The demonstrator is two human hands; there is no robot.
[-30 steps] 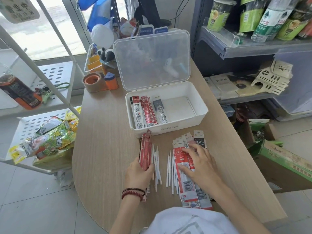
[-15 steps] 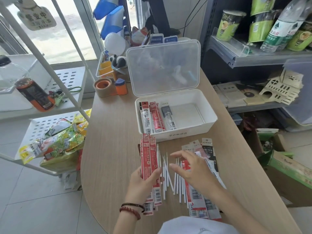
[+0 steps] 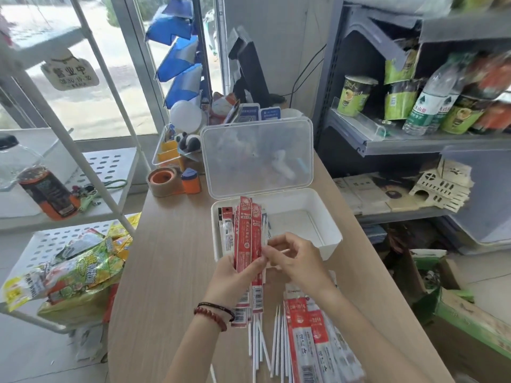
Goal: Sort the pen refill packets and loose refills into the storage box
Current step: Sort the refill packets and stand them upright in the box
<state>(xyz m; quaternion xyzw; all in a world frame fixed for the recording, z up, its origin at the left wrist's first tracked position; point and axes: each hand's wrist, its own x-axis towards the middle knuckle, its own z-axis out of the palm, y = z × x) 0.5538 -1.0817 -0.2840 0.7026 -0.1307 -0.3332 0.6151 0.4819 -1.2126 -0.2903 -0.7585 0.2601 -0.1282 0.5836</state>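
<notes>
- The left hand [image 3: 235, 275] is holding the red packets [image 3: 247, 239] upright, with the fingers curled round their lower half.
- The red packets are hanging in the air over the left end of the box [image 3: 327, 248], which is sitting near the right edge of the table [image 3: 166, 272] with its lid [image 3: 257, 158] standing open.
- The right hand [image 3: 296, 258] is touching the right side of the red packets. Its fingers are curled, and they look to be pinching a thin white refill [image 3: 284, 250], but it is too small to be sure.
- Other packets [image 3: 225, 230] are lying flat along the left wall of the box. The right part of the box is showing its bare white floor.
- I think the step now is laying the red packets down next to those.
- To do it well, the person should be squaring the red packets first so the ends line up.
- Then they should be tipping the red packets flat, the long way, the same way as the other packets, and sliding them snug beside those.
- The thin refill should be going in by itself, not stuck between packets.
- More refills [image 3: 258, 346] and table packets [image 3: 312, 341] are waiting by the near edge of the table, so a lot of sorting is left to do.
</notes>
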